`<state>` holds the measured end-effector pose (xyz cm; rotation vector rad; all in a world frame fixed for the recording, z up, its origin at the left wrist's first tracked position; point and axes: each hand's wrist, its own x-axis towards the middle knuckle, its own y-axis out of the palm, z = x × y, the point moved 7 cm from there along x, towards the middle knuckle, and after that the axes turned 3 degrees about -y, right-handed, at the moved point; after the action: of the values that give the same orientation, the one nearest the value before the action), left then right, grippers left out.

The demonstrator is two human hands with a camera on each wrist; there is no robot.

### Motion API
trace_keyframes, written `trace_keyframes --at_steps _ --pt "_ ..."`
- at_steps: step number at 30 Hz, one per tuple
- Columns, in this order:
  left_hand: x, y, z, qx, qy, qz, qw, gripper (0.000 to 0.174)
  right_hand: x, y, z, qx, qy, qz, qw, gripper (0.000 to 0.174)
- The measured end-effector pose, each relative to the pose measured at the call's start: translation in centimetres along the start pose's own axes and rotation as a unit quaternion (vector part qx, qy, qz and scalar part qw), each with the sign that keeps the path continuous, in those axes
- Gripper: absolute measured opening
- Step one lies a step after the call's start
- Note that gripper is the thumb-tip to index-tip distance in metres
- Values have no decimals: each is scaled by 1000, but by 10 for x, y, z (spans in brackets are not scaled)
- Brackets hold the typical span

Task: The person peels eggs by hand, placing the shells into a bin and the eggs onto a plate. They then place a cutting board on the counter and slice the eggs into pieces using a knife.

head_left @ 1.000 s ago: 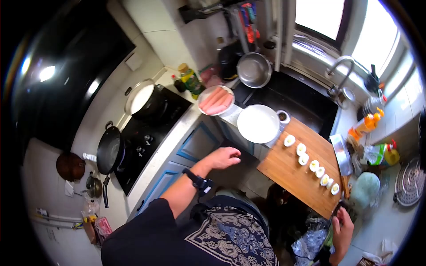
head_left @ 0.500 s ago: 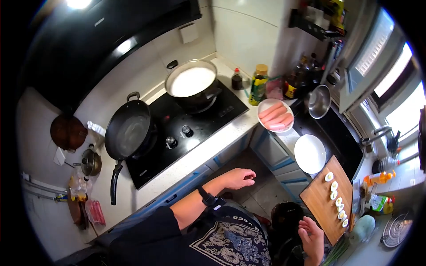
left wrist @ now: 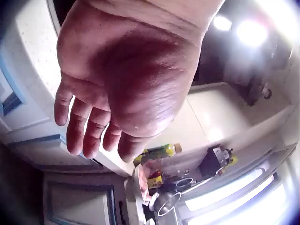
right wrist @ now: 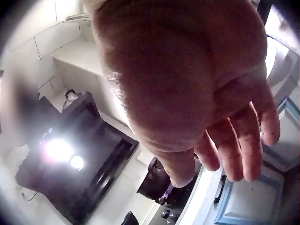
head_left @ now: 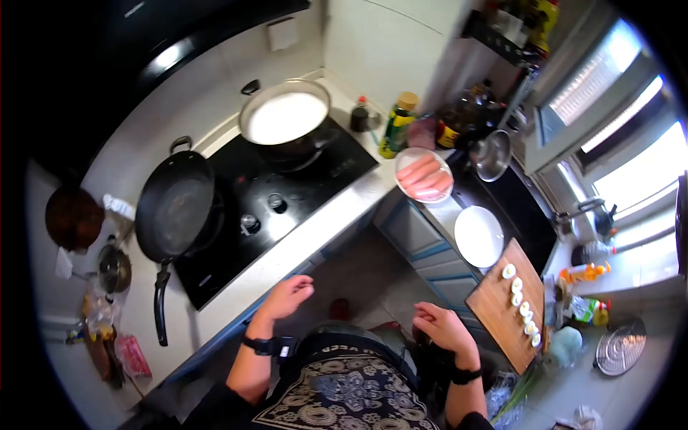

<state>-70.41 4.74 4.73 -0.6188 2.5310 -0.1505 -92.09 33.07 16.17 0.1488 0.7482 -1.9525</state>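
My left hand point(head_left: 287, 297) holds nothing, its fingers loosely bent, in front of the counter edge below the stove. In the left wrist view that hand point(left wrist: 126, 70) shows its bare palm with the fingers hanging down. To the left of the wooden cutting board point(head_left: 489, 304), my right hand point(head_left: 444, 326) is also empty; the right wrist view shows its palm point(right wrist: 183, 61) and relaxed fingers. Several halved boiled eggs point(head_left: 517, 285) lie in a row on the board. A black wok point(head_left: 175, 204) and a pot of white liquid point(head_left: 288, 118) stand on the black cooktop point(head_left: 287, 204).
Pink sausages point(head_left: 424, 177) fill a plate beside a white plate point(head_left: 479, 236) near the sink point(head_left: 527, 215). A yellow-capped bottle point(head_left: 398, 127) and a small dark bottle point(head_left: 360, 116) stand behind the cooktop. The wok's handle point(head_left: 161, 308) juts over the counter. An orange bottle point(head_left: 584, 272) is at the right.
The head view has swung left toward the cooktop. My right hand has come away from the board's near corner, leftward and forward. My left hand is now nearer the counter edge.
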Motion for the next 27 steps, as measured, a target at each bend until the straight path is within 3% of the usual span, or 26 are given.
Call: trace_keyframes --at_steps 5,10,15,27 --pt "-3 -24 11 -12 -10 -42 999 34 19 8 10 -27 -13 14 999 37" --pt "20 -18 -8 5 16 -29 999 34 9 -1 -4 6 49 -16 999 38" --pt "41 8 -33 2 28 36 999 34 -10 -9 -49 42 57 -85 994 37" --pt "61 41 -66 39 26 105 993 33 -29 -29 -74 79 70 -164 981 34"
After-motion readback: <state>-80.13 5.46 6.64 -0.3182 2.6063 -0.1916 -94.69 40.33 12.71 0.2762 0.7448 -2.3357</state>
